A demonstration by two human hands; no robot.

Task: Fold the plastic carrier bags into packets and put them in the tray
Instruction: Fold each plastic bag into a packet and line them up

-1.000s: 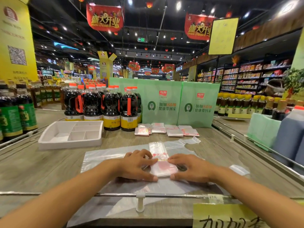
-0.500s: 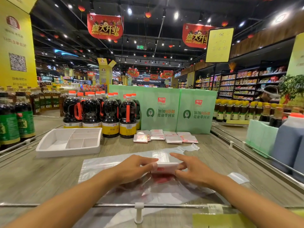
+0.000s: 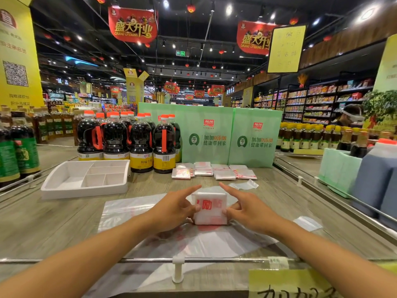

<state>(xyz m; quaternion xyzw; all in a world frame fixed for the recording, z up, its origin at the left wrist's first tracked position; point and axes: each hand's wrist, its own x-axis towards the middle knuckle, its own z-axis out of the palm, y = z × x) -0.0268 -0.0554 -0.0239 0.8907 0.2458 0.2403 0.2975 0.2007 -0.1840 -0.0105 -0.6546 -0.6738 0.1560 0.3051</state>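
A second ago we were pressing a long folded strip flat on the counter point(image 3: 53, 222). Now that strip has been turned over on itself into a thick square packet point(image 3: 210, 208), which stands tilted up off the surface with its red print facing us. Our left hand point(image 3: 174, 209) pinches the packet's nine o'clock edge with thumb and curled fingers, the index finger pointing straight out past the top corner. Our right hand point(image 3: 249, 209) grasps the three o'clock edge the same way. The packet sits dead centre, just above the flat bags point(image 3: 133, 209) spread beneath it, which have yet to be folded. We judge the folding of this bag to be all but finished: what remains is a last squeeze to set the creases and a carry to the tray point(image 3: 83, 193), which waits at ten o'clock, well apart from the packet. A row of finished packets point(image 3: 214, 172) lies at twelve o'clock on the counter, beside the soy sauce bottles point(image 3: 129, 143) rather than in the tray, so they too need moving. Slippery plastic may spring open if either hand loosens its hold early.
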